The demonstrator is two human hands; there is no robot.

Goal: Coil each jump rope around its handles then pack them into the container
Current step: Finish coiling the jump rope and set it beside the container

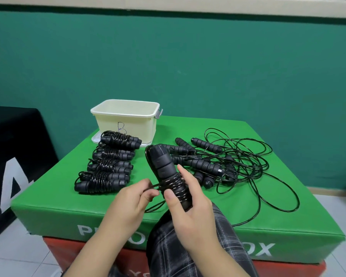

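Observation:
My right hand (190, 204) grips a pair of black jump rope handles (164, 164) held together, pointing up and away, with several turns of thin black rope wound round their lower part. My left hand (132, 198) pinches the loose rope just left of the handles. Several coiled jump ropes (106, 164) lie in a row on the green box top. A tangle of uncoiled ropes and handles (224, 162) lies to the right. The cream container (126, 118) stands at the back left, marked with a letter B.
The green padded box (68, 206) sits on a red box and its front edge is near my knee in plaid fabric (188, 246). Loose rope loops (278, 196) spread over the right half. A black banner (14, 156) stands at the left.

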